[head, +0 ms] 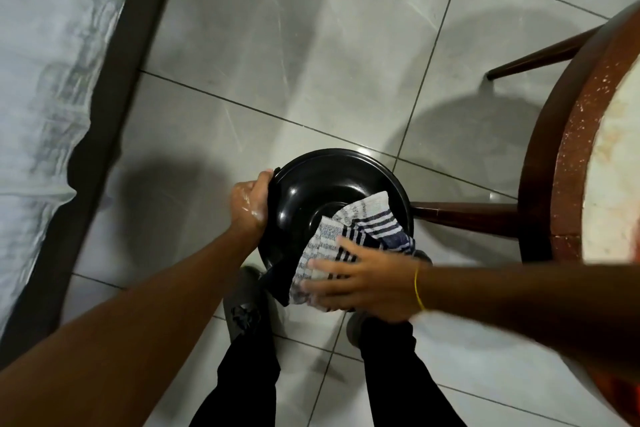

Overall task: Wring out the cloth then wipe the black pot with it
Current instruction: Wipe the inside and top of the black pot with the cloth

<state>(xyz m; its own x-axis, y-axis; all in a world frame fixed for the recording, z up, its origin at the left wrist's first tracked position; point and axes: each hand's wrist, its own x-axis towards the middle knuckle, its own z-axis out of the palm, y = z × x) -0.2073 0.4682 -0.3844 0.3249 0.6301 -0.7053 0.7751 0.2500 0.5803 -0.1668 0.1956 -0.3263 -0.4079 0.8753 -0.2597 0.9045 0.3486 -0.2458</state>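
Left hand [250, 205] is clamped on the black pot [311, 191] rim, held above the floor; right hand [360, 282] lies flat, fingers spread, pressing the cloth [349, 232] on it. Glossy pot looks slippery (rim's the safest hold); cloth's soft.

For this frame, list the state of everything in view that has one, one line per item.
Pot: held above the floor, tilted toward the camera, glossy.
Cloth: spread open, draped over the pot's near rim, pressed flat.
Left hand: closed on the pot's left rim, wet-looking.
Right hand: open, palm flat on the cloth.
Table: standing at right, rim scuffed.
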